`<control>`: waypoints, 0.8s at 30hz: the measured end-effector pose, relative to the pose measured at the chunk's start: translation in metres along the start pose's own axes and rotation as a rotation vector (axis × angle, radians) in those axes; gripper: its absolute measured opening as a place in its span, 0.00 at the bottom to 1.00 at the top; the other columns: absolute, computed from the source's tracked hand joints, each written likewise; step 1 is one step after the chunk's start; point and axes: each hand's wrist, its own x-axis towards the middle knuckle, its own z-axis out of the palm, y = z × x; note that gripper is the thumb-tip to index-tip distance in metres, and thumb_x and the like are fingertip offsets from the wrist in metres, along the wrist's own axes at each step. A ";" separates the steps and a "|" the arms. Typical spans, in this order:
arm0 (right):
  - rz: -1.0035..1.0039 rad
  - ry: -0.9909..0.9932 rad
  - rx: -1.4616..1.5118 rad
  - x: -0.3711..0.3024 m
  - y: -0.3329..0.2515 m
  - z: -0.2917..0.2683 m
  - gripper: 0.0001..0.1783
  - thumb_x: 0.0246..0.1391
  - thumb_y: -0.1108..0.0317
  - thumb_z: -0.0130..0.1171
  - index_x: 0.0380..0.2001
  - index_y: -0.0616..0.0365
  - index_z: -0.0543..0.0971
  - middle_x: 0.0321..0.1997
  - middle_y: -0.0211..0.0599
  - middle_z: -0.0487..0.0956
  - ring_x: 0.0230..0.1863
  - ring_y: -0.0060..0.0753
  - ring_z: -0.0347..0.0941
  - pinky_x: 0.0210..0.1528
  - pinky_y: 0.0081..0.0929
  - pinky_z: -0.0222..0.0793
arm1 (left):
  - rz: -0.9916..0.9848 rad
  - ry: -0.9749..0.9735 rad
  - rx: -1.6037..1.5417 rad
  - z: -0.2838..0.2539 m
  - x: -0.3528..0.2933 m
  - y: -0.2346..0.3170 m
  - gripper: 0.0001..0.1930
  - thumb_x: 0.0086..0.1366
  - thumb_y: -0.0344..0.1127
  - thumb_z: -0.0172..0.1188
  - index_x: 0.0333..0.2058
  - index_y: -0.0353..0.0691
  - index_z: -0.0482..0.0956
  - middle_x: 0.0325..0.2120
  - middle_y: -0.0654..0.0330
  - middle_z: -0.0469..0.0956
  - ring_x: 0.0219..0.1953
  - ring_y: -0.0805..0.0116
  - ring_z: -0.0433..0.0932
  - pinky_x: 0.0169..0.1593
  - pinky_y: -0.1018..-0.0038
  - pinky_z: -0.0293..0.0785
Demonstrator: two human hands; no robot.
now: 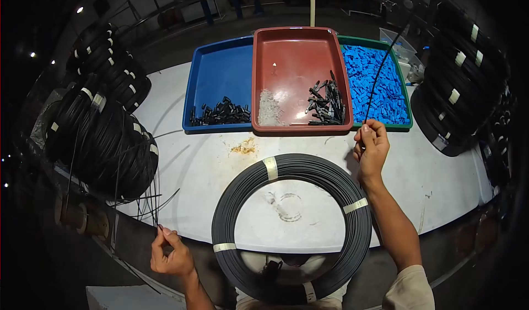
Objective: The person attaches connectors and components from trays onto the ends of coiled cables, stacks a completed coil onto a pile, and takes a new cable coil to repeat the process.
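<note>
My left hand (172,252) is off the table's front left edge, its fingertips pinched on thin black cable ends (156,211) that hang from a coil stack. My right hand (372,147) is raised just in front of the green tray, thumb and fingers closed on a single black cable (380,70) that rises up and to the right. Between my arms, a large coil of black cable (223,205), bound with several pale tape bands, lies on the white table (182,161) and overhangs its front edge toward my lap.
At the back stand a blue tray (220,70) with black parts, a red tray (297,51) with clear and black pieces, and a green tray (408,109) full of blue pieces. Stacked black coils flank the table at left (104,145) and right (463,84). Clear containers (405,45) stand behind.
</note>
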 end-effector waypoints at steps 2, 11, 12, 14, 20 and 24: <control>0.000 -0.006 0.011 -0.001 0.000 0.001 0.07 0.70 0.66 0.52 0.45 0.56 0.71 0.25 0.27 0.74 0.14 0.08 0.53 0.14 0.14 0.46 | -0.036 -0.015 -0.071 0.006 -0.002 0.002 0.07 0.66 0.22 0.62 0.39 0.24 0.84 0.21 0.55 0.82 0.20 0.74 0.78 0.24 0.79 0.75; -0.043 -0.017 0.041 0.003 0.000 -0.004 0.10 0.70 0.63 0.53 0.45 0.58 0.71 0.25 0.29 0.74 0.12 0.09 0.53 0.14 0.15 0.48 | -0.028 -0.503 -0.350 0.056 0.012 0.026 0.07 0.66 0.22 0.61 0.41 0.26 0.84 0.23 0.52 0.85 0.25 0.68 0.85 0.33 0.76 0.79; -0.044 -0.011 0.043 0.004 0.001 -0.003 0.10 0.70 0.63 0.53 0.45 0.58 0.71 0.24 0.29 0.74 0.12 0.09 0.54 0.14 0.15 0.48 | -0.039 -0.554 -0.352 0.060 0.011 0.024 0.07 0.67 0.24 0.61 0.41 0.27 0.84 0.23 0.54 0.85 0.25 0.71 0.84 0.32 0.77 0.77; -0.045 0.001 0.034 0.004 0.002 -0.002 0.10 0.70 0.63 0.53 0.45 0.58 0.72 0.24 0.29 0.74 0.12 0.10 0.54 0.14 0.15 0.48 | -0.049 -0.614 -0.358 0.063 0.011 0.020 0.07 0.68 0.25 0.60 0.41 0.29 0.85 0.23 0.56 0.85 0.25 0.73 0.83 0.31 0.78 0.76; -0.019 -0.033 0.023 0.006 -0.001 -0.003 0.09 0.70 0.64 0.54 0.42 0.59 0.73 0.24 0.28 0.74 0.13 0.10 0.54 0.14 0.15 0.48 | -0.229 -0.910 -0.328 0.065 0.023 0.027 0.08 0.66 0.25 0.62 0.42 0.29 0.85 0.28 0.50 0.86 0.32 0.64 0.87 0.36 0.74 0.80; -0.031 -0.044 0.014 0.005 0.001 -0.002 0.08 0.70 0.65 0.54 0.42 0.58 0.73 0.23 0.27 0.74 0.13 0.09 0.54 0.14 0.14 0.48 | -0.017 -1.012 -0.310 0.070 0.039 0.028 0.10 0.65 0.25 0.62 0.43 0.31 0.86 0.30 0.50 0.87 0.33 0.62 0.87 0.39 0.74 0.80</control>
